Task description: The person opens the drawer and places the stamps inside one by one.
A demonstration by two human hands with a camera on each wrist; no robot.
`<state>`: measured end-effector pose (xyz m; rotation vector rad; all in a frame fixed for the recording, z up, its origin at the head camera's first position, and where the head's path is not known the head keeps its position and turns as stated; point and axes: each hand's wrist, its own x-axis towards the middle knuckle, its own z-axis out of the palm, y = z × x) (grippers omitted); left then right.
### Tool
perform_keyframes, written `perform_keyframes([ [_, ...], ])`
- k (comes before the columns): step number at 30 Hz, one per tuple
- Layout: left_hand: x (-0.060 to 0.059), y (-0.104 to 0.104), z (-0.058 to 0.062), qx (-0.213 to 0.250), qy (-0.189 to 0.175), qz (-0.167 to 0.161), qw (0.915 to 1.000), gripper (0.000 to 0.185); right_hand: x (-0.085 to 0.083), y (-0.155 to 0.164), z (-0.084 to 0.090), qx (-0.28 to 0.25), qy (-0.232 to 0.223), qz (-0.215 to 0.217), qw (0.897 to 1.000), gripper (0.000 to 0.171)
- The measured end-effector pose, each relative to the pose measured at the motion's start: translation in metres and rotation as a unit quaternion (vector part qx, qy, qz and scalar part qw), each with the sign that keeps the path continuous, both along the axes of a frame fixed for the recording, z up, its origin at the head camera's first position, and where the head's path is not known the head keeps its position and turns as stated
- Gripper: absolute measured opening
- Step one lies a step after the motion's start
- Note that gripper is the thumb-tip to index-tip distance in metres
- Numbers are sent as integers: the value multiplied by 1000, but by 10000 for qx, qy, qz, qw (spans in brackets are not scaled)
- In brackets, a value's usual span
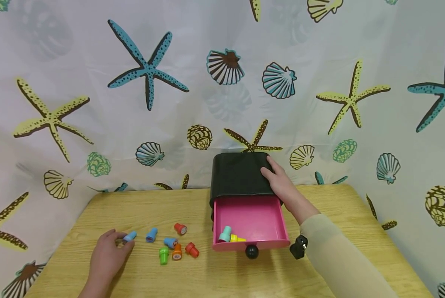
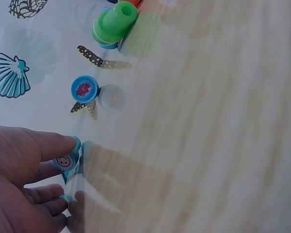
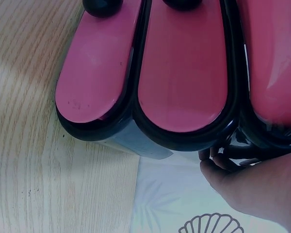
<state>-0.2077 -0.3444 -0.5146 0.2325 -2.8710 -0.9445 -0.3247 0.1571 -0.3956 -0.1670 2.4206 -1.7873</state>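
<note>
At the left of the head view, my left hand (image 1: 107,252) pinches a small blue toy stamp (image 1: 130,236) between thumb and finger. The left wrist view shows a face printed on that stamp (image 2: 65,161). To its right lie loose stamps: a blue one (image 1: 151,235), another blue one (image 1: 170,242), a green one (image 1: 163,255), an orange one (image 1: 177,251) and two red ones (image 1: 192,249). My right hand (image 1: 282,184) rests on the right edge of a black drawer unit (image 1: 241,174). Its open pink drawer (image 1: 252,217) contains a teal stamp (image 1: 225,234) and a yellow stamp (image 1: 237,238).
A black ball knob (image 1: 251,251) sticks out from the drawer front. Another black, faceted object (image 1: 298,247) is beside my right sleeve. In the right wrist view, other pink drawer fronts (image 3: 184,73) are closed. A patterned curtain (image 1: 192,103) hangs behind the wooden table (image 1: 140,207).
</note>
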Motion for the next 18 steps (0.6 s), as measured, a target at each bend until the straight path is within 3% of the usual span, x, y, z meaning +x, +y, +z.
perform_keyframes([
  [7,2,0,3,111,57,40,9999,45,1,-1,1,-12,-1,-11,10000,70],
  [18,6,16,17,203,734,301,9966,39,3,-1,3,-33,-25,7,10000,71],
])
